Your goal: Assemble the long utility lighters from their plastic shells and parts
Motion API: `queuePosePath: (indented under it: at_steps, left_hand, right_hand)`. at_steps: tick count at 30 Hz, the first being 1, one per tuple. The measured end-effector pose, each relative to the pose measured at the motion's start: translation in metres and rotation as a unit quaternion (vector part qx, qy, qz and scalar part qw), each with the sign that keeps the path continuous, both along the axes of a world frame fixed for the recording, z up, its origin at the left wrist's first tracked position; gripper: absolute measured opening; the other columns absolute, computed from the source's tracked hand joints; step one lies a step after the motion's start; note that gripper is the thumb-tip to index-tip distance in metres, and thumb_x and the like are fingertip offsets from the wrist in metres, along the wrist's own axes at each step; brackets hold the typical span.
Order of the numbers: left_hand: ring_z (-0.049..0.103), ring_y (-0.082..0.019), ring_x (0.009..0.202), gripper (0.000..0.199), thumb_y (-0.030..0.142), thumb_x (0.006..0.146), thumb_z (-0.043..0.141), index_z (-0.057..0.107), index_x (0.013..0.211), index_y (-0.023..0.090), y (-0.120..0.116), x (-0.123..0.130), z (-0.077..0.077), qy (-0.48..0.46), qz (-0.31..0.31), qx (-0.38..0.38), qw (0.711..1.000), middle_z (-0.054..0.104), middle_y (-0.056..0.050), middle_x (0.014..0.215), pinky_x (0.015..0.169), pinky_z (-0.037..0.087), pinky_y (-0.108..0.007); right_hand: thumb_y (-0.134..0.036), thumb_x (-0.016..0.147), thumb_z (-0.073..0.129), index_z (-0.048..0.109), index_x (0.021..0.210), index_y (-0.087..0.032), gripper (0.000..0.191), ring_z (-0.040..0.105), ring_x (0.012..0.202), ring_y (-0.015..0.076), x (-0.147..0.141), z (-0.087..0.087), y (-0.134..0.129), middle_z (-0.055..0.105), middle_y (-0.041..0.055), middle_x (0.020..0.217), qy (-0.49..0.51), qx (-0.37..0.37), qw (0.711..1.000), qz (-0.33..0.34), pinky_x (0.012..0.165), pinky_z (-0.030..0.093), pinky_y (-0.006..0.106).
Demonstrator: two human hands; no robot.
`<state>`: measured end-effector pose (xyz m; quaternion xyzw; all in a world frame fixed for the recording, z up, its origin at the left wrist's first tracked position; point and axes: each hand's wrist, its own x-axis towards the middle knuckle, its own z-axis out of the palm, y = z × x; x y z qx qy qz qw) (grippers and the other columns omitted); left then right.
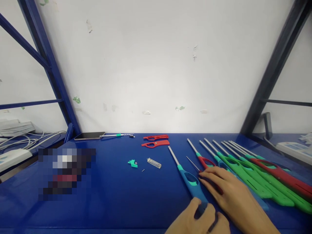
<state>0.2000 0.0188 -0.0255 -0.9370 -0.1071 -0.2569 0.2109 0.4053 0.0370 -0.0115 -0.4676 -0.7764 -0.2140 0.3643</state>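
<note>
My left hand point(201, 219) is closed around the handle end of a blue long-necked gas lighter point(186, 177), whose metal tube points away from me. Just right of it, my right hand point(229, 191) has its fingers curled over the handle of a screwdriver point(193, 164); the thin shaft sticks out past the fingertips. Partly behind that hand is a red gas lighter point(197, 151) lying on the blue table. Left of the blue lighter are a clear fuel tank point(154, 163), a green plastic piece point(133, 163) and a tiny pin or screw point(143, 170).
Several green gas lighters point(255, 175) lie side by side at the right, with a dark red one point(278, 169) among them. Two red shell halves point(156, 143) and a metal tube point(109, 135) with wires lie near the wall. A phone point(89, 136) rests at the back left.
</note>
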Motion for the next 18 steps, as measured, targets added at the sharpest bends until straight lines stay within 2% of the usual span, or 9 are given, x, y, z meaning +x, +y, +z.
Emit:
queuePosePath:
  at_steps: [5,9,11,12,13,14,16,17,18]
  left_hand:
    - [0.073,-0.018,0.109,0.023,0.016,0.111,0.054,0.077,0.113,0.016,0.004,-0.001,-0.011,-0.031,0.019,0.024,0.999,0.08,-0.004,0.118,0.078,0.056,-0.025]
    - [0.076,-0.016,0.107,0.024,0.028,0.11,0.059,0.074,0.118,0.012,0.001,-0.006,-0.002,-0.051,0.035,-0.081,0.995,0.081,-0.007,0.113,0.077,0.057,-0.021]
    - [0.077,-0.016,0.092,0.019,0.032,0.106,0.064,0.074,0.109,0.016,0.001,-0.02,0.017,-0.05,0.037,-0.155,0.986,0.082,-0.004,0.102,0.078,0.058,-0.022]
    - [0.076,-0.018,0.089,0.014,0.029,0.104,0.066,0.073,0.104,0.017,0.002,-0.032,0.031,-0.084,0.085,-0.177,0.977,0.081,-0.004,0.1,0.081,0.06,-0.027]
    - [0.076,-0.019,0.093,0.01,0.022,0.102,0.063,0.074,0.103,0.02,0.005,-0.049,0.047,-0.088,0.108,-0.189,0.972,0.081,-0.003,0.106,0.088,0.059,-0.03]
    - [0.074,-0.022,0.107,0.022,0.01,0.098,0.058,0.074,0.106,0.022,0.009,-0.069,0.064,-0.069,0.117,-0.189,0.972,0.079,-0.004,0.12,0.096,0.057,-0.034]
    - [0.069,-0.022,0.12,0.052,-0.006,0.086,0.044,0.076,0.112,0.025,0.021,-0.119,0.098,-0.129,0.238,-0.197,0.942,0.076,-0.002,0.129,0.108,0.052,-0.038]
    - [0.069,-0.021,0.12,0.053,-0.006,0.084,0.043,0.077,0.109,0.025,0.027,-0.146,0.113,-0.168,0.322,-0.203,0.909,0.077,-0.001,0.126,0.11,0.05,-0.038]
    - [0.067,-0.026,0.124,0.049,-0.003,0.089,0.041,0.077,0.113,0.021,0.034,-0.174,0.126,-0.195,0.378,-0.203,0.882,0.077,-0.006,0.127,0.113,0.048,-0.043]
  right_hand:
    - [-0.042,0.115,0.041,0.083,0.096,-0.027,0.048,0.081,0.086,0.0216,0.0,-0.004,0.0,0.082,0.0054,0.098,0.003,-0.04,0.999,-0.004,0.079,0.063,0.037]
    - [-0.045,0.117,0.036,0.082,0.098,-0.027,0.053,0.081,0.088,0.0214,0.001,-0.005,-0.001,0.082,0.0051,0.1,0.0,-0.051,0.999,0.006,0.081,0.061,0.038]
    - [-0.047,0.117,0.036,0.082,0.099,-0.027,0.053,0.081,0.089,0.022,0.001,-0.004,-0.002,0.082,0.0051,0.102,0.0,-0.054,0.999,0.007,0.082,0.061,0.039]
    - [-0.048,0.116,0.037,0.082,0.1,-0.028,0.052,0.081,0.09,0.0224,0.002,-0.004,-0.003,0.082,0.005,0.102,-0.001,-0.052,0.999,0.007,0.082,0.061,0.039]
    - [-0.048,0.116,0.038,0.083,0.101,-0.028,0.051,0.081,0.09,0.0227,0.002,-0.003,-0.003,0.083,0.0048,0.102,-0.003,-0.05,0.999,0.009,0.083,0.06,0.039]
    - [-0.049,0.116,0.039,0.083,0.101,-0.028,0.05,0.081,0.089,0.0228,0.001,-0.002,-0.004,0.083,0.0046,0.101,-0.004,-0.047,0.999,0.012,0.082,0.06,0.039]
    - [-0.048,0.115,0.041,0.083,0.101,-0.028,0.049,0.081,0.087,0.0223,0.0,0.001,-0.004,0.084,0.0041,0.1,-0.009,-0.041,0.999,0.02,0.081,0.06,0.038]
    - [-0.048,0.115,0.041,0.084,0.101,-0.028,0.049,0.081,0.086,0.0219,-0.001,0.003,-0.004,0.084,0.004,0.099,-0.009,-0.037,0.999,0.024,0.08,0.06,0.037]
    - [-0.048,0.115,0.041,0.084,0.099,-0.028,0.05,0.081,0.085,0.0216,-0.002,0.004,-0.005,0.084,0.0041,0.099,-0.009,-0.031,0.999,0.028,0.079,0.06,0.036]
